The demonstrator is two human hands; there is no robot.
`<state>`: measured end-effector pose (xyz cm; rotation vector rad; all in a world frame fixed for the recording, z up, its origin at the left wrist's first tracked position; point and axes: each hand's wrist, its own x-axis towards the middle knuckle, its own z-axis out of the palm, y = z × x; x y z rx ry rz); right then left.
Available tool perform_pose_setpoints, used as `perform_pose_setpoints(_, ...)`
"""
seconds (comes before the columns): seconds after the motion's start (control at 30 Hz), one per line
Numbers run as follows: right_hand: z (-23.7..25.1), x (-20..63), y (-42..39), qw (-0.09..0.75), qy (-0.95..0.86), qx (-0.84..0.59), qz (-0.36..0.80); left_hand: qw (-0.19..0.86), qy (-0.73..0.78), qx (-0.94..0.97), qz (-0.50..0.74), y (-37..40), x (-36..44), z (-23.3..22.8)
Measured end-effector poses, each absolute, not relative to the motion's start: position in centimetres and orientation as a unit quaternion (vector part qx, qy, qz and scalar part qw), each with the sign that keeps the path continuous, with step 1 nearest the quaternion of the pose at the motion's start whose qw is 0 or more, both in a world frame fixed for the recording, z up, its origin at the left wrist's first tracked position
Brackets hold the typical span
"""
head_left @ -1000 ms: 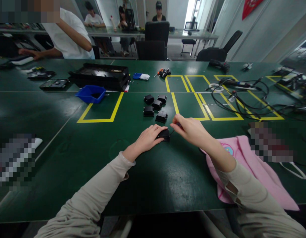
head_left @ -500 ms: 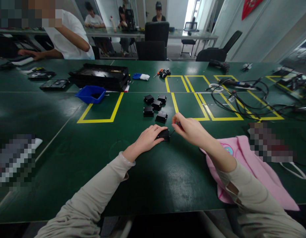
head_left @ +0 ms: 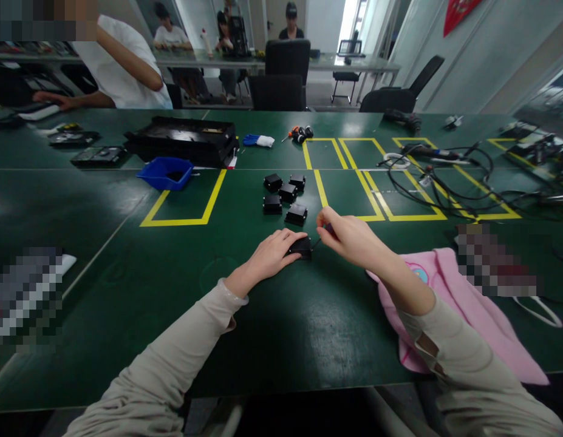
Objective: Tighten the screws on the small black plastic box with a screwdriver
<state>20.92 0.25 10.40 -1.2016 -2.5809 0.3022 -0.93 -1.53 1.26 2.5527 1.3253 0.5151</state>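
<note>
On the green table (head_left: 245, 346), my left hand (head_left: 271, 254) is closed round a small black box (head_left: 302, 246), thumb on the near side and fingers over the top. Just right of it, my right hand (head_left: 349, 238) grips a screwdriver (head_left: 316, 243). Its thin dark shaft reaches the right side of the box, while my fingers hide most of the handle. Whether the tip sits in a screw is too small to tell. Several similar black boxes (head_left: 288, 192) lie in a loose group just beyond my hands.
At the left stand a blue bin (head_left: 165, 172) and a large black tray (head_left: 181, 136). Blue-white gloves (head_left: 258, 141) lie further back. A pink cloth (head_left: 449, 291) lies under my right forearm. Cables (head_left: 445, 176) spread over yellow-taped areas at right. A person in a white shirt (head_left: 126, 64) works across the table.
Both hands, the box and the screwdriver keep nearly the same places. The whole view has shifted very slightly.
</note>
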Motion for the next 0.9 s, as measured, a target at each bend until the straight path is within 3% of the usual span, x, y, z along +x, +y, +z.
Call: perform_pose_setpoints(0.9, 10.66, 20.88, 0.23, 0.118, -0.887, -0.437, 0.09, 0.026, 0.44, 0.88, 0.178, -1.7, -0.54, 2.05)
